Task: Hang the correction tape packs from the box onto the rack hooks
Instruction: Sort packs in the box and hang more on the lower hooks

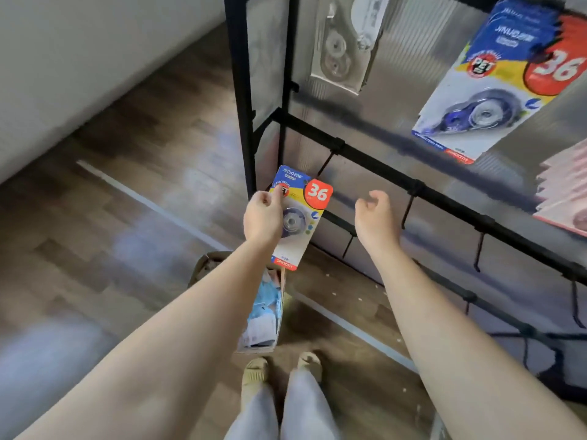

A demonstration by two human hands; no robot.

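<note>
My left hand (263, 217) pinches a blue, yellow and red correction tape pack (305, 211) marked 36, holding it upright just below a bare black hook (325, 165) at the left end of the rack rail. My right hand (374, 217) hangs beside it with loosely curled fingers, holding nothing. On the floor under my left forearm stands the cardboard box (276, 312) with more packs inside. Higher on the rack (381, 157) hang a matching pack (495, 81) and a clear-backed pack (343, 49).
Several bare hooks (408, 211) stick out along the lower rails to the right. Pink packs (565, 192) hang at the right edge. The rack's black upright post (241, 90) stands left of the hook. Wooden floor, my feet (279, 369) and a pale wall lie around.
</note>
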